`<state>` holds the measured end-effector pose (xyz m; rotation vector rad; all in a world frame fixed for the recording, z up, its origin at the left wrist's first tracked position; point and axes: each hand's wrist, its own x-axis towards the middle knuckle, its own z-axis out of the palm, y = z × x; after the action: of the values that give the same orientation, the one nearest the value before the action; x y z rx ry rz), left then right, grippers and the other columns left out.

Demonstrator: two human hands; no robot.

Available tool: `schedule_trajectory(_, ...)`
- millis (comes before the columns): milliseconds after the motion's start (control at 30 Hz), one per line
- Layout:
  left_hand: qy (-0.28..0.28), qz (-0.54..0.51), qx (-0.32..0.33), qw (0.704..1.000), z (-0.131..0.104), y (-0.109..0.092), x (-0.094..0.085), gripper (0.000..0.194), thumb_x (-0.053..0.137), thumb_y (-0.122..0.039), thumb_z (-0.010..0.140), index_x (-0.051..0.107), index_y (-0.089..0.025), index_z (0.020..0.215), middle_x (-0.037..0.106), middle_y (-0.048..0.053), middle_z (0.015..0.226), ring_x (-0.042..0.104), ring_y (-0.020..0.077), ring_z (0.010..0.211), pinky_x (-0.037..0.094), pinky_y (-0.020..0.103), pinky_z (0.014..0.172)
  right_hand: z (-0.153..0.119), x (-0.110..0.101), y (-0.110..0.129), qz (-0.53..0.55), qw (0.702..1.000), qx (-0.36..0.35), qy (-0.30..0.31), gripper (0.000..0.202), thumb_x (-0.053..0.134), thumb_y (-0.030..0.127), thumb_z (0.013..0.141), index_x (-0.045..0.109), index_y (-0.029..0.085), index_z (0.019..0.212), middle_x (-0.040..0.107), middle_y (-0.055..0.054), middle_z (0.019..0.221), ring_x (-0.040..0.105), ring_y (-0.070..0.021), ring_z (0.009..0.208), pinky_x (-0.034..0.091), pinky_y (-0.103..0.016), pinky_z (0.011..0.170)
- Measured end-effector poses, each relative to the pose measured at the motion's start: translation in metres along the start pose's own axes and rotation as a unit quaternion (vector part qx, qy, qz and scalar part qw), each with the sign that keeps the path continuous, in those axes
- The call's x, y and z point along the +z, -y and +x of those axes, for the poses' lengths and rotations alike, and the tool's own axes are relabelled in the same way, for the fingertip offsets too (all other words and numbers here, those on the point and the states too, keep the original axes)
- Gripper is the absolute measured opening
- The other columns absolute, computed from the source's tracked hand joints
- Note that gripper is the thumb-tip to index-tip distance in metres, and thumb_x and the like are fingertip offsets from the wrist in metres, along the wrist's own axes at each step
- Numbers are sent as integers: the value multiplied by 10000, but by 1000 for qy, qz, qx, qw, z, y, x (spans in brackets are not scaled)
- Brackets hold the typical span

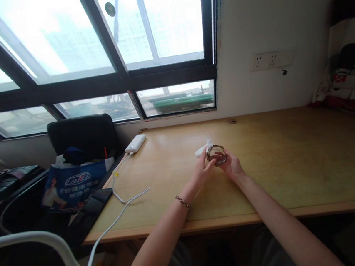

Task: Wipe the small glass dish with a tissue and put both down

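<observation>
A small, faceted clear glass dish with a dark inside [216, 154] sits just above the middle of the pale wooden bench [293, 159], held between both hands. The left hand [203, 169] meets it from seven o'clock, its fingers [205, 157] curled only partway and pressed to the dish's left side. The right hand [232, 166] cups it from four o'clock, fingers bent around the right rim and underside. A crumpled white scrap of tissue [203, 148] lies at ten o'clock of the dish, touching or just beside it; which, I cannot tell. A braided bracelet [182, 201] circles the left wrist. Well off at nine o'clock, a white power bank [135, 144] lies at the bench's far left corner, its white cable [121, 197] trailing over the edge.
</observation>
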<state>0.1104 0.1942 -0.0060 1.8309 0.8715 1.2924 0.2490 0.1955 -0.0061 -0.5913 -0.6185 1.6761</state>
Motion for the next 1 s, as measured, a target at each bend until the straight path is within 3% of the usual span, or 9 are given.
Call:
schedule_trajectory(133,45,-174,-32,983,6,4,1,452,615,-304,715,481,-148,1118,548,110,1152,507,240,1063,387,384,929,3,3,-1,-16,998,-63,20,258,499,368,773,635,160,846,665,-60,887,602,-192,838,477,-307,724)
schedule_trajectory(267,36,-197,-44,979,3,0,0,515,688,-281,635,478,-153,1088,574,99,1101,545,234,1006,421,381,891,12,-4,-9,-86,987,-129,-41,331,518,454,760,644,160,847,663,-40,856,598,-158,801,469,-262,726)
schedule_trajectory(367,-4,-101,-27,995,-3,1,0,599,704,-303,614,437,-166,1132,577,97,1078,569,225,960,451,366,846,17,-13,-15,-148,969,-152,-126,350,553,494,728,641,162,796,639,-3,684,575,-112,602,458,-204,550)
schedule_trajectory(467,-43,75,15,996,-8,6,-1,620,683,-343,637,413,-167,1166,573,111,1070,569,231,956,461,359,823,17,-17,-18,-133,974,-134,-122,322,599,487,696,610,166,727,556,40,520,486,-78,423,415,-184,423)
schedule_trajectory(533,-64,184,50,980,-10,10,-1,592,647,-352,678,399,-165,1182,568,128,1083,560,242,977,463,364,819,15,-13,-17,-90,985,-117,-91,284,635,445,685,591,167,728,575,32,559,517,-83,450,453,-193,460)
schedule_trajectory(633,-88,296,112,945,-10,12,-3,525,566,-319,760,362,-158,1217,555,147,1123,543,236,1021,469,349,822,11,-4,-14,-20,996,-81,-39,237,627,370,722,599,152,811,645,-37,759,614,-132,669,513,-235,637)
schedule_trajectory(800,-27,426,225,876,-12,2,-4,380,457,-197,827,412,-162,1203,501,122,1226,485,212,1102,430,341,895,6,3,-6,72,996,-40,40,230,490,309,825,603,143,935,658,-58,917,614,-124,827,503,-211,743)
schedule_trajectory(900,-2,476,263,839,-13,-6,-2,368,412,-133,835,452,-206,1194,470,75,1268,451,189,1139,389,343,941,4,0,-3,95,994,-26,41,229,459,305,836,604,163,942,670,-26,874,622,-102,761,512,-183,678)
schedule_trajectory(1000,21,490,266,830,-13,-14,1,375,409,-151,840,463,-247,1199,459,32,1281,415,176,1171,284,378,1024,4,-4,-4,90,996,-22,15,220,478,326,811,610,179,908,674,-13,823,623,-108,706,517,-193,606)
